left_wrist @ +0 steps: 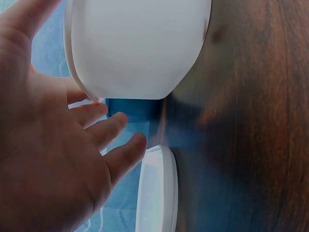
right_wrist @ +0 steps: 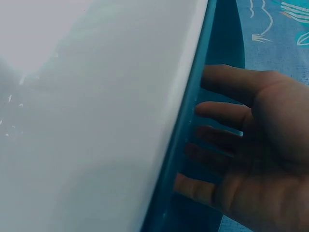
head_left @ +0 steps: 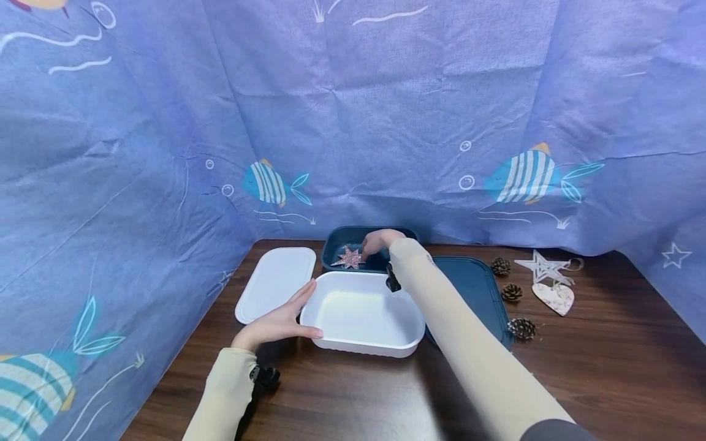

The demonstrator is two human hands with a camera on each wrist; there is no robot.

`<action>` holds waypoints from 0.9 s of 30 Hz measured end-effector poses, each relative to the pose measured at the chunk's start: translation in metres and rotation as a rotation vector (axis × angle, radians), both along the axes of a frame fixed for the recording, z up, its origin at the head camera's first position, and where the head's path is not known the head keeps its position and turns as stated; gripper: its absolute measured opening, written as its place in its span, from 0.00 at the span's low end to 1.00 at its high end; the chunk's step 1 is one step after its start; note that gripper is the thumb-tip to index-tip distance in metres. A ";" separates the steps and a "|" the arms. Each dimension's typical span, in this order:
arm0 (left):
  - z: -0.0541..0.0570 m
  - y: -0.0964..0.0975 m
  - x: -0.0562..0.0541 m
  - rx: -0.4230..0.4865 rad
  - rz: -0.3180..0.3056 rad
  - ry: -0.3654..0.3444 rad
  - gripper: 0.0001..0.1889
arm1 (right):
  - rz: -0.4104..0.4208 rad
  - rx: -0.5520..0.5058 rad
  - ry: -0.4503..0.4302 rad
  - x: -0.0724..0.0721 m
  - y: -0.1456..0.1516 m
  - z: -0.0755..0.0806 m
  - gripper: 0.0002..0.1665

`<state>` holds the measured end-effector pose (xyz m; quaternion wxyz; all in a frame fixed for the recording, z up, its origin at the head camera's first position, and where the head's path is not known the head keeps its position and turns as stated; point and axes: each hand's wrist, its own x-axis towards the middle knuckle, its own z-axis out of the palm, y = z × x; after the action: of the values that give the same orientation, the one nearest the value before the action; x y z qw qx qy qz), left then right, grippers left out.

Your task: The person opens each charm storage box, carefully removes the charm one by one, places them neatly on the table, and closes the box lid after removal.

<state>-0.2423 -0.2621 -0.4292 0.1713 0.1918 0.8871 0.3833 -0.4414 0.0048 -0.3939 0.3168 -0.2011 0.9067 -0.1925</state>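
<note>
So the left hand had a loose, spread hold-off at the left side of the white rectangular plastic container, thumb resting against its near rim, nothing clenched. The right hand was down inside the dark blue rectangular container just behind, fingers apart and relaxed, nothing visible between them. The glittery pink star sat in that blue one, right by those fingers; couldn't tell if they touched it.

A flat white lid lay off to the left, and a dark blue lid on the right, partly under the sleeve. Past that, three brown pinecones, a white star ornament and a floral heart were on the dark wooden table.
</note>
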 end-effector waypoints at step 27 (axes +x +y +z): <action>0.002 0.001 0.000 -0.008 0.003 0.002 0.62 | 0.018 0.023 0.086 0.003 0.001 -0.011 0.20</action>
<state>-0.2421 -0.2611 -0.4274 0.1707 0.1904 0.8891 0.3796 -0.4386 0.0062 -0.4050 0.2815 -0.2135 0.9198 -0.1706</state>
